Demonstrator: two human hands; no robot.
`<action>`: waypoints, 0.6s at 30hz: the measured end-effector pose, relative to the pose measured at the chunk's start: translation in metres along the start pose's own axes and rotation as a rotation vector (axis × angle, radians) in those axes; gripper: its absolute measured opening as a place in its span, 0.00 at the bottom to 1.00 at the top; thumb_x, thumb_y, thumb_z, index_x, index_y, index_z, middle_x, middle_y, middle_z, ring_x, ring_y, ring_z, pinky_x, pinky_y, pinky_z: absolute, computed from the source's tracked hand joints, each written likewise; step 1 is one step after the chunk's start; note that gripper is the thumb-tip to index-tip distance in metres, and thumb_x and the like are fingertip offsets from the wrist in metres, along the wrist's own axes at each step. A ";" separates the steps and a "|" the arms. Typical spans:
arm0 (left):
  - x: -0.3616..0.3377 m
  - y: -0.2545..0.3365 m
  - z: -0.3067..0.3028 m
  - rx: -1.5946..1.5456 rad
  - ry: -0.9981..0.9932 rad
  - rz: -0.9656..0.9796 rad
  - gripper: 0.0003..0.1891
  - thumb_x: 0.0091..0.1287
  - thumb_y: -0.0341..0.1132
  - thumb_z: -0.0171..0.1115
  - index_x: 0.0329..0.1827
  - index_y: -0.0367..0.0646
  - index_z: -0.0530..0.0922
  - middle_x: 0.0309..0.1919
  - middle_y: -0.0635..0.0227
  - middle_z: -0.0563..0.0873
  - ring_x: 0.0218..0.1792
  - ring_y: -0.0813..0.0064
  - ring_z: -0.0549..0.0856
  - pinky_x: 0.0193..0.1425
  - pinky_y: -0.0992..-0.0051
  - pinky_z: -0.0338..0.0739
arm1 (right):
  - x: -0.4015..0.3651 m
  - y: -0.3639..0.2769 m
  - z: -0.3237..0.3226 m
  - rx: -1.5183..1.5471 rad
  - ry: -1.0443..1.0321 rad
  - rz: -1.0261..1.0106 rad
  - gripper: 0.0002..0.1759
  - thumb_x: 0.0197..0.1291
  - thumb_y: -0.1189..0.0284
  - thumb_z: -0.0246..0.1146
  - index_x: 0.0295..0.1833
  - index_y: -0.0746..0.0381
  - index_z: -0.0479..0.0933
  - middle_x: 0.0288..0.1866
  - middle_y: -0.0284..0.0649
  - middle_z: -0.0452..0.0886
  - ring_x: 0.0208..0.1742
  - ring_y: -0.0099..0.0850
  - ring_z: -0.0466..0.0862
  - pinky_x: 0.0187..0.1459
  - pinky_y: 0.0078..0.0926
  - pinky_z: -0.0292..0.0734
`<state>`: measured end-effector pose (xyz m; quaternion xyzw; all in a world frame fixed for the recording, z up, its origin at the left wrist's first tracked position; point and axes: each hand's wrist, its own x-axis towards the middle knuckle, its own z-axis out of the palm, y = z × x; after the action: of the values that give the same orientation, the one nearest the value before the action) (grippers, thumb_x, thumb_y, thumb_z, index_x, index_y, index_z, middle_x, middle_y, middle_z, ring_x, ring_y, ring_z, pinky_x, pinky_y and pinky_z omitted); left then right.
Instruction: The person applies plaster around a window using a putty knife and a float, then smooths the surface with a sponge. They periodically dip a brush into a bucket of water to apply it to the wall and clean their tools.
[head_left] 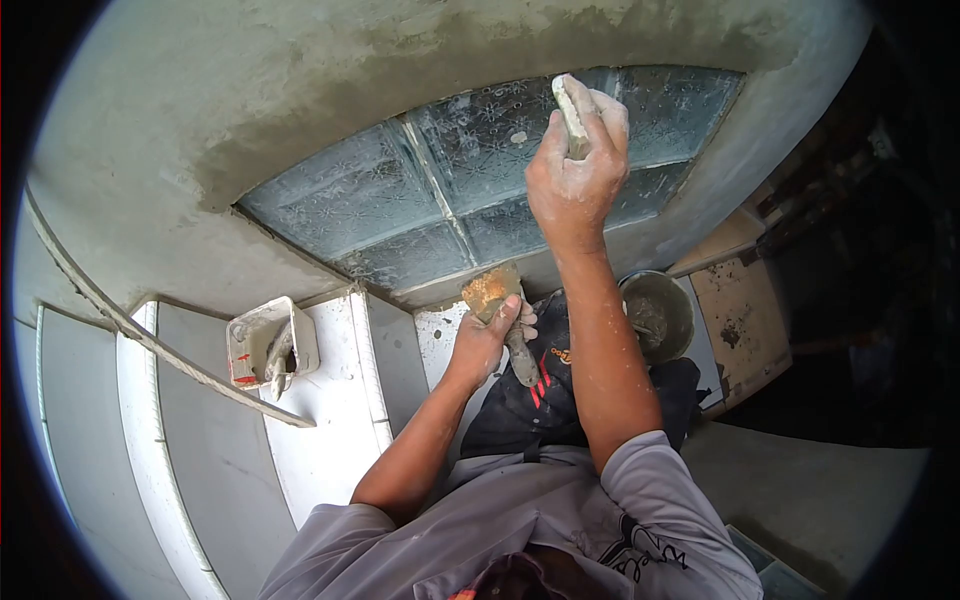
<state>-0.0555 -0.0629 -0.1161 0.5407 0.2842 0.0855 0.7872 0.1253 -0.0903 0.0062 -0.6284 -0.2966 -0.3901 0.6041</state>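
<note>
My right hand (580, 175) is raised in front of the patterned glass window (480, 130), closed around a pale, whitened stick-like thing (570, 112). One end of it pokes up past the fingers near the window's top edge; its kind I cannot tell. Lower down, close to the window's bottom edge, my left hand (490, 338) grips a putty knife (490, 287). Its broad blade carries tan, wet-looking residue, and the mortar-caked handle points down toward my lap. Darker, damp-looking plaster (290, 140) runs along the wall above the window.
A bucket of grey mortar (660, 312) stands right of my legs, beside a stained board (740, 325). White-edged stairs (215, 400) descend at left, with a square white tub (304, 340) on one step. A curved rail (150, 340) crosses in front of them.
</note>
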 end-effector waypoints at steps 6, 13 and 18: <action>0.002 -0.013 -0.009 0.213 0.050 0.177 0.19 0.78 0.45 0.61 0.55 0.34 0.82 0.44 0.64 0.89 0.39 0.75 0.86 0.47 0.72 0.80 | -0.029 -0.041 0.035 0.090 -0.058 -0.061 0.28 0.48 0.85 0.62 0.60 0.68 0.78 0.50 0.49 0.78 0.51 0.50 0.76 0.56 0.47 0.70; 0.005 -0.017 -0.014 0.151 0.046 0.082 0.19 0.77 0.46 0.61 0.52 0.34 0.82 0.41 0.64 0.89 0.38 0.74 0.86 0.45 0.71 0.81 | -0.033 -0.031 0.015 0.081 -0.029 -0.069 0.22 0.56 0.83 0.63 0.59 0.66 0.81 0.48 0.48 0.79 0.48 0.47 0.78 0.53 0.44 0.72; 0.011 -0.019 -0.023 0.037 0.032 0.035 0.20 0.77 0.48 0.62 0.49 0.36 0.83 0.36 0.63 0.87 0.32 0.72 0.87 0.38 0.70 0.84 | -0.053 -0.040 0.017 0.078 -0.333 -0.160 0.23 0.55 0.84 0.64 0.59 0.66 0.82 0.48 0.48 0.80 0.48 0.47 0.79 0.53 0.44 0.73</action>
<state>-0.0623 -0.0470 -0.1425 0.5586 0.2890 0.1027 0.7707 0.0659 -0.0647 -0.0174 -0.6347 -0.4566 -0.3157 0.5376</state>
